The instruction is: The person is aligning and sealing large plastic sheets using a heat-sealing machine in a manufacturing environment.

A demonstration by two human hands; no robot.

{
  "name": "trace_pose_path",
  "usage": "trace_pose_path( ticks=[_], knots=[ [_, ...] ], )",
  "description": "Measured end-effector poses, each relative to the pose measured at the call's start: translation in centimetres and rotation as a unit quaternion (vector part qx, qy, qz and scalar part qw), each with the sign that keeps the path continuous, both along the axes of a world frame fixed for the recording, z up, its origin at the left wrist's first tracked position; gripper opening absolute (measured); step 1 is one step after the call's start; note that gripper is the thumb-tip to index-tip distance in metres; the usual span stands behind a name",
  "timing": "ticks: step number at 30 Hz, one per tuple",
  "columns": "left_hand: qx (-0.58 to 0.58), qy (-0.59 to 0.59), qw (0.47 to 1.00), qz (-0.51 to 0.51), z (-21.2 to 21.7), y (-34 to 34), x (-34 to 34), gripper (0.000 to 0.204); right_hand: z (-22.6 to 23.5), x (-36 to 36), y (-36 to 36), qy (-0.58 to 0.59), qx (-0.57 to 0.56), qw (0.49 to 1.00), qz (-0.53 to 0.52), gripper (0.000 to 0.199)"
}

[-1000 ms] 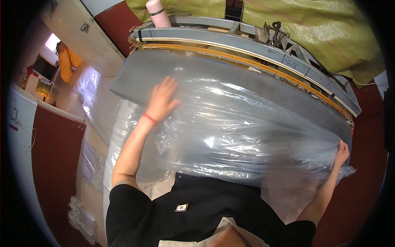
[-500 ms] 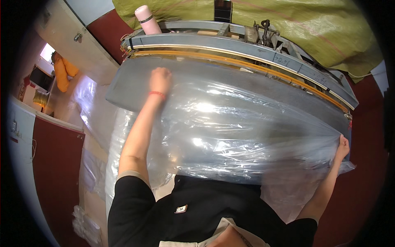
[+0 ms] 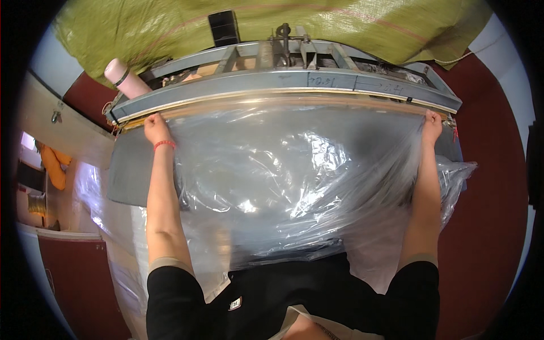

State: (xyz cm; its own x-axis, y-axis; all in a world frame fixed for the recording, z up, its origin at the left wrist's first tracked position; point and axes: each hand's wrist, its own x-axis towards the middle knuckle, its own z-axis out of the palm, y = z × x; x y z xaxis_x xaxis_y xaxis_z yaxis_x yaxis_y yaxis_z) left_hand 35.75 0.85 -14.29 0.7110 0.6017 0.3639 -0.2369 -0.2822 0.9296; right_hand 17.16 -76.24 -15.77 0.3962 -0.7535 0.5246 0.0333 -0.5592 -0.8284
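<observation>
A wide sheet of clear plastic film (image 3: 255, 175) stretches over the grey work surface (image 3: 129, 170) in front of me. My left hand (image 3: 156, 129), with a red band at its wrist, is closed on the film's far left corner. At the far right, my right hand (image 3: 432, 126) grips the film too, and folds fan out from its fingers. Both hands are close to the metal frame bar (image 3: 255, 85) along the far edge. The film's near part hangs in loose folds toward my body, and a loose end (image 3: 459, 175) lies beyond my right forearm.
A pink bottle (image 3: 131, 82) leans at the frame's far left. Clamp hardware (image 3: 284, 48) stands on the frame, and a dark phone-like slab (image 3: 224, 28) is propped behind it. A yellow-green sheet (image 3: 368, 25) covers the back. An open door (image 3: 68, 122) is at left.
My right hand has moved up from the near right to the far edge, drawing the film with it. My left hand is now at the bar's left end, and the view has shifted right.
</observation>
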Motion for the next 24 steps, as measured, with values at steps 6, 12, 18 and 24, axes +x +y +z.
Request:
trace_pose_path(
  ticks=[6, 12, 18, 24],
  knots=[
    [0.038, -0.014, 0.999, 0.031, 0.5, 0.5, -0.5, 0.024, 1.3, 0.0, 1.3, 0.035, -0.038, 0.994, -0.098, 0.020],
    [-0.118, -0.035, 0.992, 0.014, 1.7, -0.1, -0.9, 0.008, 3.2, -0.7, 2.4, -0.053, 0.155, 0.986, -0.016, 0.013],
    [-0.053, 0.061, 0.985, -0.150, 1.9, 2.1, -2.2, 0.013, 6.0, -3.6, 3.7, -0.002, -0.017, 1.000, 0.011, 0.024],
    [0.004, -0.013, 0.979, -0.202, 9.6, -0.8, -15.0, 0.006, 9.8, -16.5, 5.6, 0.079, -0.299, 0.928, -0.208, 0.041]
  ],
)
